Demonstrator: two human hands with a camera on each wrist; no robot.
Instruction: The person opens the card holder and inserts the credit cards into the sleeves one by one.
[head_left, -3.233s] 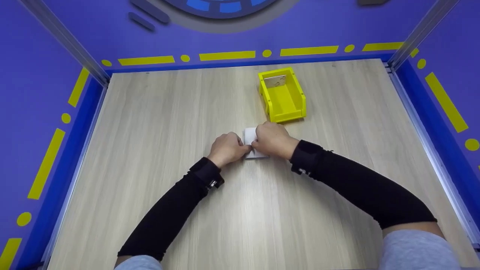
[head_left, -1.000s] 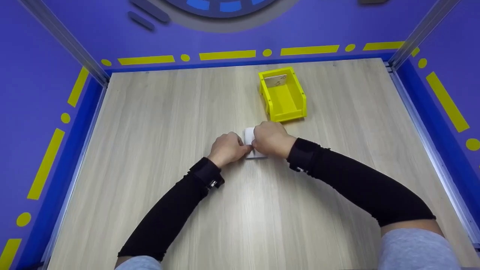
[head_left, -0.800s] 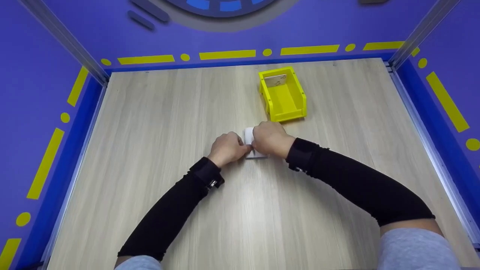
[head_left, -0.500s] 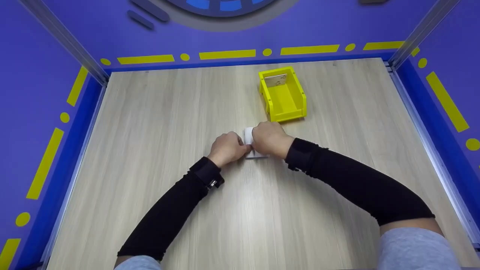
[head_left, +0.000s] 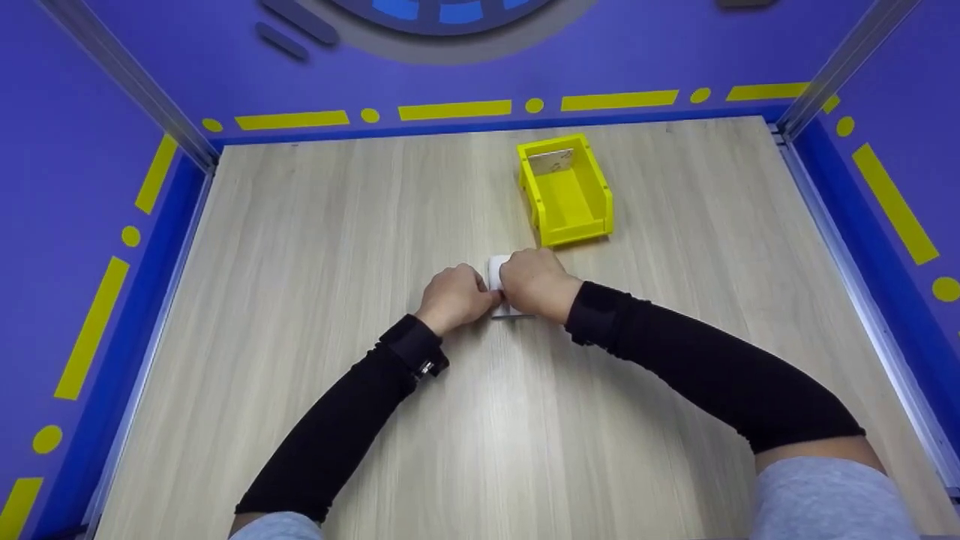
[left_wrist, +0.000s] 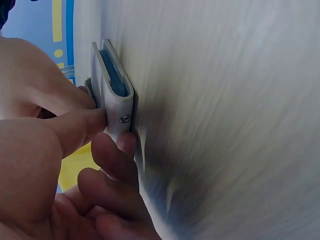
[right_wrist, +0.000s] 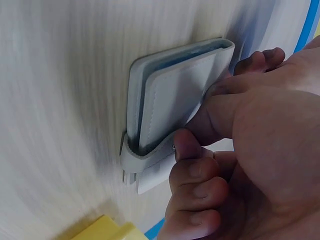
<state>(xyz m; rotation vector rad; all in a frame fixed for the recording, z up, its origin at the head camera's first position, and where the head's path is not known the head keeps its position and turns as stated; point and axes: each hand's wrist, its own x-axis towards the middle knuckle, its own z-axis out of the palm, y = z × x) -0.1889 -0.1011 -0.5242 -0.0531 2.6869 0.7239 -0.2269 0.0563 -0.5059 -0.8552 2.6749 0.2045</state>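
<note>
A small pale grey wallet with a bluish inside lies folded on the table between both hands. Its rounded spine, with a small emblem, faces the left hand. The left thumb presses the cover and the fingertips sit at the spine's lower edge, so the hand grips that side. Across the wallet, the right hand pinches the closing strap between thumb and index finger, its other fingers curled. The strap bends round the open edge onto the cover, with a small metallic spot beside the fingertip; its end is hidden.
A yellow open-front bin stands just beyond the right hand, with a pale patterned card against its back wall. Purple-blue panels with yellow marks enclose the wooden table at the back and sides.
The right hand has shifted slightly left and toward the person, covering more of the wallet. The left hand and bin stay in place.
</note>
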